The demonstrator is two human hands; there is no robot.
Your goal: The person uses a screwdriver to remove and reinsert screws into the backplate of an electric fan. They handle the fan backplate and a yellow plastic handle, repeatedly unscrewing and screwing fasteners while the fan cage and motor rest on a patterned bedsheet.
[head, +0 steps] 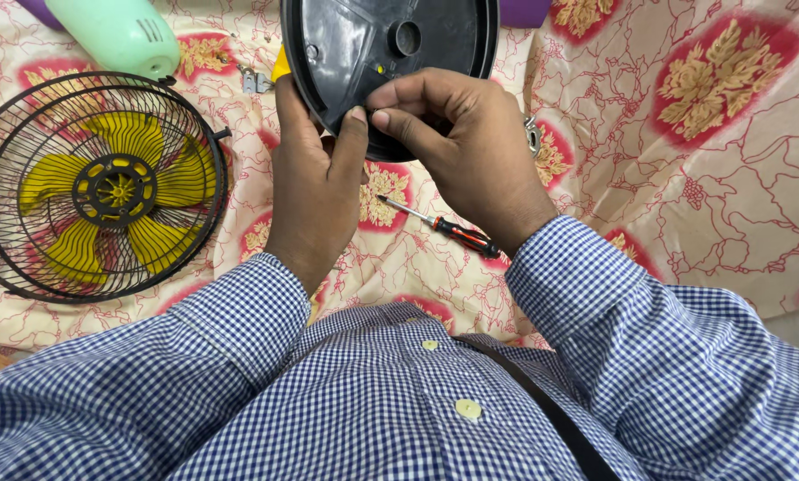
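Far to the left of the left hand lay a black wire fan guard (96, 183), flat on the patterned bedsheet (729, 178), with yellow fan blades (114, 191) showing through its bars. Above it, beyond the guard, sat a pale green motor housing (118, 34), partly cut off by the frame edge.

Left hand (315, 183): fingers closed round the lower left rim of a round black plastic fan base (390, 53), thumb pressed on its face. The base was held up off the sheet, tilted toward the person, rim nearest both hands, its body extending up and away from them.

Right hand (457, 142): thumb and forefinger pinched together at the same lower rim, just beside the left thumb; whether they held a small screw or clip could not be told. Both hands met at one spot on the rim, neither nearer than the other.

Below the right hand, on the sheet, lay a red-and-black screwdriver (444, 227), untouched, long axis running upper left to lower right, handle end closer to the right wrist.
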